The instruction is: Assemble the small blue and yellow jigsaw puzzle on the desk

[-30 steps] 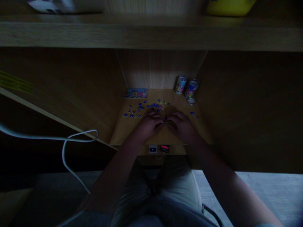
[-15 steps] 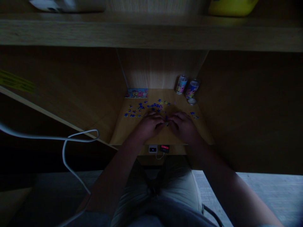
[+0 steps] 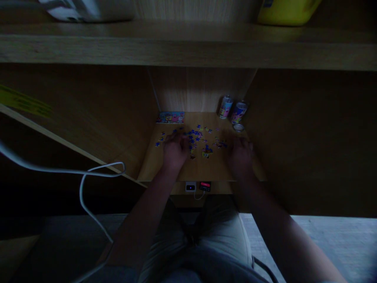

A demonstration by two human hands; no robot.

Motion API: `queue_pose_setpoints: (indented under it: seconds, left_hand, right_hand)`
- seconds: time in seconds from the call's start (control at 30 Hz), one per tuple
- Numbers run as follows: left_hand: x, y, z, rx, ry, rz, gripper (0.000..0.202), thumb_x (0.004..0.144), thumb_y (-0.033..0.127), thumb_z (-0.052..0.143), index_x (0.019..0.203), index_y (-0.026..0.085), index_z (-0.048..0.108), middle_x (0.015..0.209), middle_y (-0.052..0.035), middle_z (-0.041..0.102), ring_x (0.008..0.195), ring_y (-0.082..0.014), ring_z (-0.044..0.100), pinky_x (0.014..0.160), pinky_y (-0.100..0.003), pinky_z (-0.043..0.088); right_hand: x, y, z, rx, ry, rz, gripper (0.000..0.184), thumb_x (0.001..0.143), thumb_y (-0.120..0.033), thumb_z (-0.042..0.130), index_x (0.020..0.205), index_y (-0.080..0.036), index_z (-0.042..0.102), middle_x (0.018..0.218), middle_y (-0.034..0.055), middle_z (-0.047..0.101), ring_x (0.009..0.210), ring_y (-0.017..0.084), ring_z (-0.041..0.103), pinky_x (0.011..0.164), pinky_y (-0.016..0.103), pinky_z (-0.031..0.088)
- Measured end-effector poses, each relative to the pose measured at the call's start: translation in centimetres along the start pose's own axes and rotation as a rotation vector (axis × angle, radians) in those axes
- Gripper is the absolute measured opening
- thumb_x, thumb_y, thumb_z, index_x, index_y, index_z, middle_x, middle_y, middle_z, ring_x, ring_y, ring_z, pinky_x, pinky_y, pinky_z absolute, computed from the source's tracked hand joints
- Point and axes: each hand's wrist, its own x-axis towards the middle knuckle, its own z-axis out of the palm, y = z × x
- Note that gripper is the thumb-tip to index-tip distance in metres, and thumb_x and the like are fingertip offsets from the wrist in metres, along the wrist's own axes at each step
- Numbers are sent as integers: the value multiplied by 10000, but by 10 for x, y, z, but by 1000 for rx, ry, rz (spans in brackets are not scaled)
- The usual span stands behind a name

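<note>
Spreads left hand (image 3: 176,149) and right hand (image 3: 240,152) apart, close together half a second ago

Has left hand curled among loose pieces (image 3: 157,144); holds right hand, blurred, beside a small group (image 3: 220,145) at the right. Cannot tell of any grip in either. Leaves a joined-looking blue-and-yellow cluster (image 3: 207,151) on the desk (image 3: 156,169) between both, apparently the only finished part, with most pieces yet scattered around. Farther out, shows a picture card (image 3: 171,117) at back left, two cans (image 3: 225,107) and a lid (image 3: 238,127) at back right.

The head-worn camera looks forward and down from well above the desktop (image 3: 203,169).
</note>
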Motion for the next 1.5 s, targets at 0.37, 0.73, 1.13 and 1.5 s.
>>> queue_pose_setpoints:
  seconds: [0.37,0.73,1.13,1.5]
  left_hand:
    - [2,-7,-2,-62,18,-94,158,992,183,615,1003,233,765,1098,-83,818,1092,-301,752,1073,-483,585]
    - [1,-8,1,-82,15,-14,173,1017,218,597,995,237,768,1073,-84,809,1051,-293,749,1046,-490,601]
    - [2,-16,2,-75,107,-97,246,1055,204,499,1043,230,742,1093,-108,810,1082,-303,749,1056,-497,584]
    - [4,-13,8,-39,45,-64,248,1041,191,500,1041,223,745,1090,-118,793,1081,-310,737,1035,-487,581]
  right_hand:
    - [3,-4,3,35,-103,-114,518,1036,-246,459,1523,-186,622,1609,164,614,1431,361,532,1122,540,463]
    - [5,-2,7,84,-91,-149,459,975,-217,502,1389,-154,689,1457,222,703,1314,393,614,1083,563,475]
    - [3,-8,2,34,-91,-127,423,1046,-290,498,1380,-158,720,1436,210,709,1306,389,603,1070,530,477]
    - [58,-46,-9,6,-176,-350,382,1089,-263,465,1269,-163,787,1279,201,746,1174,356,651,1025,470,490]
